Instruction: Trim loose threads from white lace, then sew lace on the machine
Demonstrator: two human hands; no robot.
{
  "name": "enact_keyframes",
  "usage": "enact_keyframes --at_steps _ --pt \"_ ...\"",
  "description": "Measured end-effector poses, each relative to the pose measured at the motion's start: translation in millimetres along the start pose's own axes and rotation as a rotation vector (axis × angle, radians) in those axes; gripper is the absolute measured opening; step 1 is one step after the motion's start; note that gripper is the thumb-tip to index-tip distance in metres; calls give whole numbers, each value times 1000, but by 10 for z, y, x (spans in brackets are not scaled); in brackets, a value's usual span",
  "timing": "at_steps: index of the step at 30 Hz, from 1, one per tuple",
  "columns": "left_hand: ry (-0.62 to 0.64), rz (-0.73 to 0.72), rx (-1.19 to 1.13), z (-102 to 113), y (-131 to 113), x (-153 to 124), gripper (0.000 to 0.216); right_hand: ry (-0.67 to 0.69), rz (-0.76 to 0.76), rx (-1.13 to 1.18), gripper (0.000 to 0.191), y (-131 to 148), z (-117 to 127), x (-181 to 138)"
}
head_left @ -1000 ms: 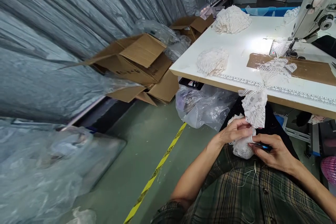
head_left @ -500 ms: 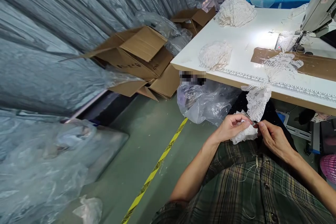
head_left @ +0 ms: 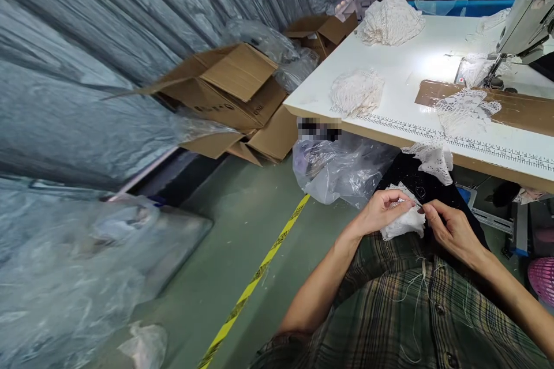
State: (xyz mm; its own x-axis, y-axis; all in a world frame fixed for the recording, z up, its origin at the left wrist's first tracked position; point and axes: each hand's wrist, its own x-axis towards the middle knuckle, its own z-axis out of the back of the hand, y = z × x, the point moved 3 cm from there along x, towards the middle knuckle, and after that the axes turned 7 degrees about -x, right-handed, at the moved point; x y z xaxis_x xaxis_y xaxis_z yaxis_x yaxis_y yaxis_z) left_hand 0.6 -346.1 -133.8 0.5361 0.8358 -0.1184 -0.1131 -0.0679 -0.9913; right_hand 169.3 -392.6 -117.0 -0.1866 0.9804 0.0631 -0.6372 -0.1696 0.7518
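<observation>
Now, snag risk: the lace piece (head_left: 404, 223) is open mesh, pinched from both sides at nearly one spot. I judge that a sideways tug from either hand could stretch or tear it there.
Thread risk: loose threads (head_left: 416, 283) lie on the plaid shirt (head_left: 389, 328) just below the hands. One could catch in the mesh and drag the piece askew.
Strip risk: a lace strip (head_left: 434, 157) hangs over the table (head_left: 415, 72) edge just above the hands. Whether a thread joins it to the held piece is too fine to tell. If it does, a downward pull could haul the strip off the edge.
Left hand (head_left: 383, 214): forearm comes in from lower left, wrist straight, palm turned inward. Fingers are curled closed over the left part of the lace piece, thumb on top.
Right hand (head_left: 453, 232): forearm comes in from lower right, back of the hand up. Thumb and forefinger are pinched together at the piece's upper right corner. I cannot tell whether they grip lace, a thread or some small tool.
Lace piece, position: in the lap between both hands, below the table edge, against dark cloth (head_left: 411, 176).
Bench: sewing machine (head_left: 526, 17) at far right; two lace piles (head_left: 357, 92) on the table, well apart from the hands.
Floor: plastic bag (head_left: 341, 168) under the table, cardboard boxes (head_left: 229, 92) beyond it.
</observation>
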Motion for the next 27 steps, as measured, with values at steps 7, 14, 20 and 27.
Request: enact_keyframes --at_steps 7,14,20,27 --pt "-193 -199 710 221 396 135 33 -421 -95 116 34 -241 144 -49" --pt "-212 -300 585 251 405 204 35 -561 -141 220 49 -478 249 321" --pt "-270 -447 340 201 59 255 37 -415 -14 210 34 -212 251 309" --pt "-6 -380 -139 -17 -50 354 61 -143 262 204 20 183 115 -45"
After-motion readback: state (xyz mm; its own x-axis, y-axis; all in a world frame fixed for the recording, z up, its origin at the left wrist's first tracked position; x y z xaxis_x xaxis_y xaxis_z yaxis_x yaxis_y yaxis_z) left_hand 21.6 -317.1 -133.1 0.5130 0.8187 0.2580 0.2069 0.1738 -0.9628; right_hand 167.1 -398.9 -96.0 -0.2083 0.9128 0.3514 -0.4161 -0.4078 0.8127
